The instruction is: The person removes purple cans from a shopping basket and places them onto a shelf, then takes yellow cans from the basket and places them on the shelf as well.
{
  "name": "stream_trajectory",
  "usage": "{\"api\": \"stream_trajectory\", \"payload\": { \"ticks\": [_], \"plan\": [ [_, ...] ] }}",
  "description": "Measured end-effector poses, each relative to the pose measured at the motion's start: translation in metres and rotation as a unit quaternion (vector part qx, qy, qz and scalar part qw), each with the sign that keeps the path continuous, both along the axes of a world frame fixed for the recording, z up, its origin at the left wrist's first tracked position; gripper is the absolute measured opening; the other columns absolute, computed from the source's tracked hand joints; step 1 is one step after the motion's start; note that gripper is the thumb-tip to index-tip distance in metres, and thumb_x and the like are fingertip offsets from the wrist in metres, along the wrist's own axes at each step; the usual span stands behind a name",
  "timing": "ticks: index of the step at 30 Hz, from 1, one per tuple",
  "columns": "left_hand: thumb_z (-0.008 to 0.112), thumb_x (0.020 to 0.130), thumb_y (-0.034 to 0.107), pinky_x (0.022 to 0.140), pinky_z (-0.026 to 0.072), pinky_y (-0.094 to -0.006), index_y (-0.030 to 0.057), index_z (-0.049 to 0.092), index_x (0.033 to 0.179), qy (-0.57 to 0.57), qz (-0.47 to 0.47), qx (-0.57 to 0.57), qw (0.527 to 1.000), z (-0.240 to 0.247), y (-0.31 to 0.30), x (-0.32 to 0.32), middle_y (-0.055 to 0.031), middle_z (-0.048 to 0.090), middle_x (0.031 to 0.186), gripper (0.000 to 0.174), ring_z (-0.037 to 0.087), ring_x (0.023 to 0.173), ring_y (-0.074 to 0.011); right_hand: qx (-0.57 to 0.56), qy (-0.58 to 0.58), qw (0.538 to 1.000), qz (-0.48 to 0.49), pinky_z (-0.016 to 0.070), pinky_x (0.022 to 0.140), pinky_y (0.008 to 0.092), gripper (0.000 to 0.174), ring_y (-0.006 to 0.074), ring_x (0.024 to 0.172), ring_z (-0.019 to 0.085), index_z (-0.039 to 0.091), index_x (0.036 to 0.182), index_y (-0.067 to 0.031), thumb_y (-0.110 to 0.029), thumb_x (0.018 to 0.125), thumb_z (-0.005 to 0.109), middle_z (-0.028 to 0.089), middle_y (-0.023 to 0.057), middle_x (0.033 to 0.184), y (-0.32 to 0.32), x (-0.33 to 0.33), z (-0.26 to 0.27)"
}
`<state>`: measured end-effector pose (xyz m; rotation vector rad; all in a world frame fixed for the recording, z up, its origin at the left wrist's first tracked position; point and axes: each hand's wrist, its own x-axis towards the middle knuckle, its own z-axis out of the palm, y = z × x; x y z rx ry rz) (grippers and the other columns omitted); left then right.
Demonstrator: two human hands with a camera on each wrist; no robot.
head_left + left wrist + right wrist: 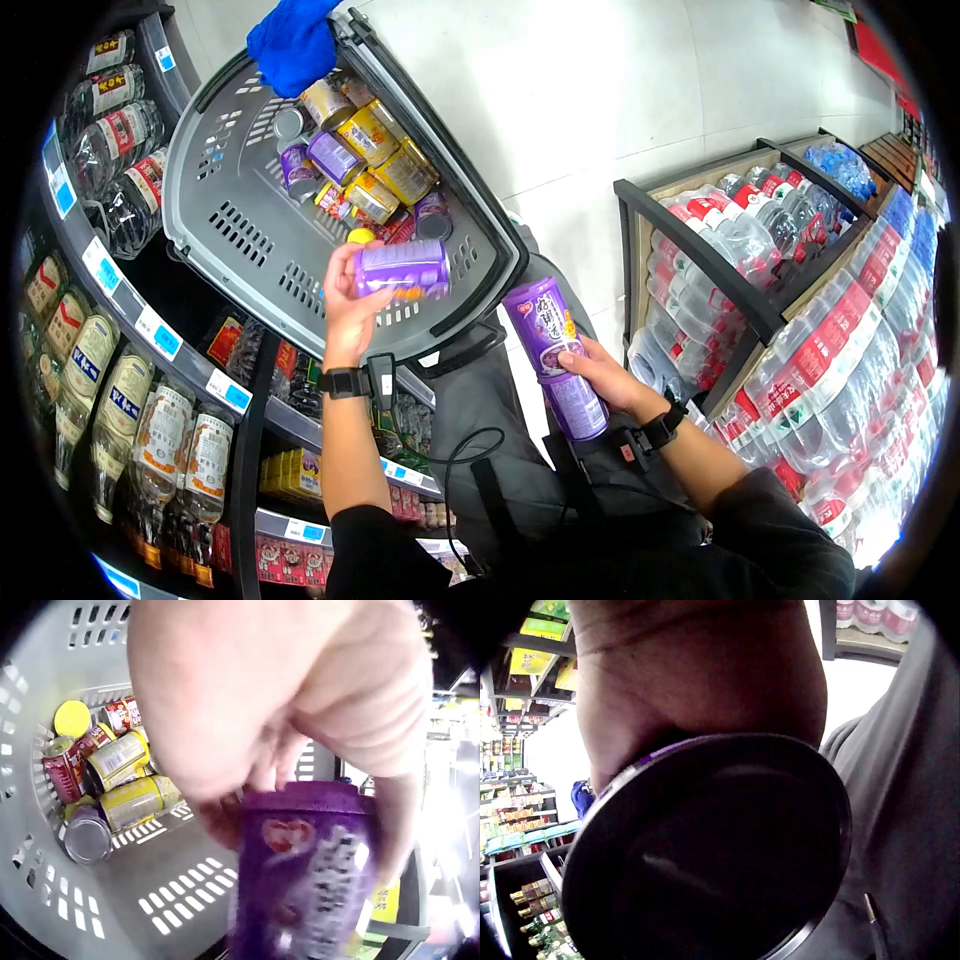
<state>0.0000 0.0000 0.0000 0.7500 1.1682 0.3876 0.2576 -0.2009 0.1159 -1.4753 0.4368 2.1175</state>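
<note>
My left hand (347, 312) grips a purple can (405, 268) with white lettering, held on its side over the grey shopping basket (215, 225). In the left wrist view, its purple lid end (311, 796) shows just below the fingers. Against my right thigh, my right hand (612, 382) holds two purple cans, an upper can (540, 318) with a picture label and a lower can (578, 405), lined up end to end. The dark round end of a can (705, 855) fills the right wrist view. Several yellow, purple and red cans (370, 195) lie heaped in the basket.
A blue cloth (292, 45) hangs over the basket's far rim. Shelves of bottles (125, 385) with price tags line the left side. On the right stands a black-framed bin (695, 230) of water bottles, beside stacked bottle packs (840, 370).
</note>
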Motion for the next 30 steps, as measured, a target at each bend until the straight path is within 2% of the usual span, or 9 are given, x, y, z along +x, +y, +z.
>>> {"api": "stream_trajectory", "payload": {
  "ticks": [2, 7, 12, 16, 20, 22, 27, 29, 30],
  "plan": [
    [0.088, 0.051, 0.024, 0.094, 0.0459, -0.041, 0.0061, 0.047, 0.125, -0.135, 0.087, -0.121, 0.98, 0.016, 0.002, -0.006, -0.017, 0.051, 0.121, 0.086, 0.052, 0.111, -0.0295, 0.004, 0.005, 1.0, -0.008, 0.0496, 0.084, 0.0316, 0.052, 0.0162, 0.095, 0.06, 0.044, 0.126, -0.0033, -0.035, 0.089, 0.062, 0.059, 0.0082, 0.107, 0.001, 0.003, -0.004],
    [0.086, 0.057, 0.038, 0.086, 0.0495, -0.0436, 0.0027, 0.047, 0.126, -0.429, 0.136, -0.143, 0.881, 0.027, -0.005, 0.002, -0.0161, 0.051, 0.11, 0.087, 0.053, 0.101, -0.0319, 0.001, -0.005, 1.0, -0.009, 0.0507, 0.082, 0.0311, 0.051, 0.0162, 0.091, 0.061, 0.045, 0.125, -0.0027, -0.035, 0.089, 0.062, 0.06, 0.0083, 0.104, 0.0, 0.001, 0.002],
    [0.059, 0.089, 0.026, 0.081, 0.0539, -0.0526, 0.0049, 0.036, 0.134, -0.22, 0.103, -0.275, 0.93, 0.029, 0.014, 0.03, -0.0188, 0.057, 0.108, 0.054, 0.063, 0.091, -0.0371, 0.002, 0.008, 1.0, -0.008, 0.0482, 0.08, 0.0264, 0.044, 0.0099, 0.088, 0.058, 0.049, 0.123, -0.0038, -0.031, 0.091, 0.061, 0.061, 0.0031, 0.103, 0.004, 0.003, 0.003],
    [0.059, 0.091, 0.027, 0.063, 0.0562, -0.0325, 0.0051, 0.047, 0.119, -0.04, 0.019, -0.377, 0.925, -0.053, 0.004, 0.032, -0.0081, 0.062, 0.093, 0.037, 0.065, 0.071, -0.0212, -0.011, 0.003, 1.0, -0.011, 0.0497, 0.077, 0.0272, 0.044, 0.0112, 0.086, 0.06, 0.049, 0.123, -0.0039, -0.031, 0.091, 0.061, 0.061, 0.0043, 0.101, 0.001, 0.004, 0.0],
    [0.065, 0.086, 0.033, 0.056, 0.0551, -0.032, 0.0004, 0.029, 0.133, 0.076, -0.108, -0.396, 0.909, -0.117, -0.01, 0.036, -0.0101, 0.063, 0.088, 0.067, 0.064, 0.067, -0.0185, -0.021, 0.017, 0.999, -0.032, 0.0528, 0.072, 0.0292, 0.045, 0.0148, 0.079, 0.063, 0.047, 0.122, -0.0042, -0.033, 0.091, 0.061, 0.061, 0.0063, 0.096, -0.002, 0.005, -0.002],
    [0.059, 0.09, 0.031, 0.053, 0.0542, -0.0312, 0.0032, 0.056, 0.107, 0.237, -0.161, -0.37, 0.884, -0.126, -0.012, 0.05, -0.0063, 0.066, 0.08, 0.033, 0.063, 0.057, -0.017, -0.03, 0.014, 0.999, -0.038, 0.0536, 0.071, 0.03, 0.044, 0.0157, 0.078, 0.063, 0.047, 0.122, -0.0042, -0.033, 0.091, 0.06, 0.06, 0.0068, 0.095, -0.004, 0.005, -0.004],
    [0.059, 0.09, 0.029, 0.054, 0.0541, -0.0338, 0.0034, 0.058, 0.105, 0.192, -0.122, -0.45, 0.864, -0.15, -0.017, 0.06, -0.0088, 0.067, 0.081, 0.029, 0.064, 0.058, -0.021, -0.056, 0.036, 0.995, -0.079, 0.0556, 0.068, 0.0323, 0.043, 0.0176, 0.074, 0.064, 0.045, 0.121, -0.0046, -0.032, 0.092, 0.059, 0.06, 0.0075, 0.092, -0.005, 0.006, -0.005],
    [0.059, 0.088, 0.035, 0.058, 0.0554, -0.0367, 0.0025, 0.053, 0.114, 0.109, -0.07, -0.486, 0.864, -0.15, -0.013, 0.065, -0.012, 0.066, 0.083, 0.042, 0.065, 0.061, -0.0245, -0.046, 0.027, 0.995, -0.09, 0.0556, 0.067, 0.032, 0.043, 0.0178, 0.074, 0.064, 0.045, 0.121, -0.0047, -0.033, 0.091, 0.059, 0.06, 0.0076, 0.093, -0.006, 0.005, -0.007],
    [0.057, 0.089, 0.037, 0.059, 0.0552, -0.0366, 0.006, 0.06, 0.099, 0.111, -0.07, -0.482, 0.866, -0.152, -0.014, 0.068, -0.0105, 0.067, 0.08, 0.033, 0.065, 0.062, -0.0246, -0.047, 0.026, 0.994, -0.091, 0.0549, 0.069, 0.0311, 0.043, 0.0169, 0.076, 0.064, 0.046, 0.121, -0.0046, -0.033, 0.091, 0.06, 0.06, 0.0072, 0.094, -0.004, 0.005, -0.006]
  ]
}}
